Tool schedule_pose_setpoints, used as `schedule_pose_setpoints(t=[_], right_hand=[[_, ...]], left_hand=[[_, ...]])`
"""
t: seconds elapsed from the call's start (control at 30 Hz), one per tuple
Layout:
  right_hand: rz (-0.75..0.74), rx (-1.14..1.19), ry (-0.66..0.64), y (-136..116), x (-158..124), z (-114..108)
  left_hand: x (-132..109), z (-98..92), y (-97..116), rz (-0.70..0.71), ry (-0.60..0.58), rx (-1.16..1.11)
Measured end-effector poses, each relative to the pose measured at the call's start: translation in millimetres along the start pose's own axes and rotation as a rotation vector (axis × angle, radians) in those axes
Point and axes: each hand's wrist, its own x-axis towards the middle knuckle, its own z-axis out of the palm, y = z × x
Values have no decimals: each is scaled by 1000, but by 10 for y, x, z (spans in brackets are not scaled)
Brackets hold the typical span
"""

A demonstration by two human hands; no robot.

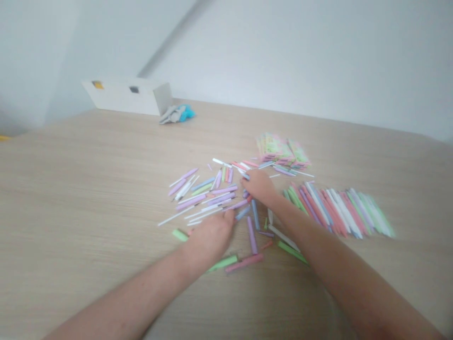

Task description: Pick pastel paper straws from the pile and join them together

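Loose pen parts in pastel colours lie scattered in the middle of the table, among them purple barrels, thin white refills and short green pieces. My left hand is closed at the near side of this spread, with a blue pen part sticking out past its fingertips. Farther out, my right hand pinches a small blue-and-white pen part between thumb and finger. Blur hides the exact grip of both hands. Beside my right forearm lies a slanted row of pens in several colours.
Stacked yellow-green and pink packs stand behind the loose parts. At the back left are a white box with two cutouts and a crumpled grey-and-blue cloth-like item. The wooden table meets a pale wall.
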Motion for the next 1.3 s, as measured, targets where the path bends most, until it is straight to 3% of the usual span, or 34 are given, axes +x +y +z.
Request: schedule_pose_setpoints(t=[0.3,0.6,0.73,0.93,1.07,1.3], right_hand=[[-18,11,-26,-59,8,-74],[-27,134,-14,46,-253,-255],[-30,165,15,178,-253,-256],[100,130,155,601,-36,-354],[73,126,111,724,39,-278],[-38,114,46,586,114,-111]], left_hand=[[2,-16,23,-38,-53,96],[-8,38,-30,57,37,113],[-4,39,-18,53,45,154],[-14,31,-1,38,31,161],[-20,14,13,25,-3,165],[-14,8,24,15,-13,153]])
